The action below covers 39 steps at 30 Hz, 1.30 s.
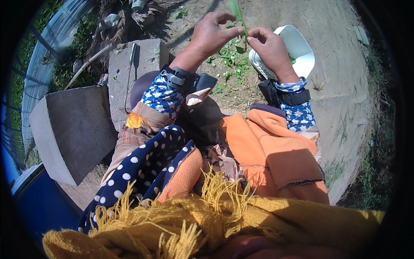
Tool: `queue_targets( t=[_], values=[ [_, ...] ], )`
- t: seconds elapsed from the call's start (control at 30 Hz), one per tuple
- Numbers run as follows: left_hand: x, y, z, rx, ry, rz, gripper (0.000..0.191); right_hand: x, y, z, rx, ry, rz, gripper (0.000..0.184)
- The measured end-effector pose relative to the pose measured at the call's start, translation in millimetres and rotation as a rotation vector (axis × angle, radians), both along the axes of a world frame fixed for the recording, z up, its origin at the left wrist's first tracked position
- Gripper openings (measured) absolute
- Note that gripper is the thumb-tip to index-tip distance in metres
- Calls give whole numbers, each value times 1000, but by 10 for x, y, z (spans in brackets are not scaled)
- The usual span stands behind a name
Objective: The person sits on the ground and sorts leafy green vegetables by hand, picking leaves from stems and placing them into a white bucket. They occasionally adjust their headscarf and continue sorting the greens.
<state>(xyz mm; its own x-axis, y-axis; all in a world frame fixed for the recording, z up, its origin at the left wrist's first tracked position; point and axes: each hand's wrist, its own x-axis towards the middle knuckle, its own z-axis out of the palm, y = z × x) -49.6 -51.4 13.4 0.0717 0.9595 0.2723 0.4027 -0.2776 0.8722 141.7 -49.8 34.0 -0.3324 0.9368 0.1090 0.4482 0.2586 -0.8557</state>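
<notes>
A green leafy sprig [239, 16] stands between my two hands above the ground. My right hand [273, 51] pinches the lower part of its thin stem between thumb and forefinger. At the other side, my left hand [213, 34] has its thumb tip against the stem and its forefinger bent near the leaf. Whether those left fingers grip the stem is hard to see. Partly behind my right hand and wrist is a white plastic container [302, 45], tilted, with a bit of green leaf [292, 60] inside. Below the hands, loose green leaves [237, 63] lie scattered on the soil.
To the left, a thin metal rod with a handle [132, 55] lies on a concrete block [119, 71]. A second concrete block [77, 126] is nearer me. Clear plastic sheeting [40, 64] rises at the far left. Black straps with devices [205, 82] sit on both wrists.
</notes>
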Motion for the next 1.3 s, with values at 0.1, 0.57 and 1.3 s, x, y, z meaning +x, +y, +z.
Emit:
queue_targets(
  t=[0.1,0.57,1.3],
  values=[
    [39,-62,127,442,193,80,32,-13,-19,18,22,-56,-4,22],
    [82,-176,173,469,458,-6,47,-10,-50,4,179,-186,3,20],
    [99,-123,119,-221,361,-127,26,-83,-133,-7,461,-425,69,11]
  ],
)
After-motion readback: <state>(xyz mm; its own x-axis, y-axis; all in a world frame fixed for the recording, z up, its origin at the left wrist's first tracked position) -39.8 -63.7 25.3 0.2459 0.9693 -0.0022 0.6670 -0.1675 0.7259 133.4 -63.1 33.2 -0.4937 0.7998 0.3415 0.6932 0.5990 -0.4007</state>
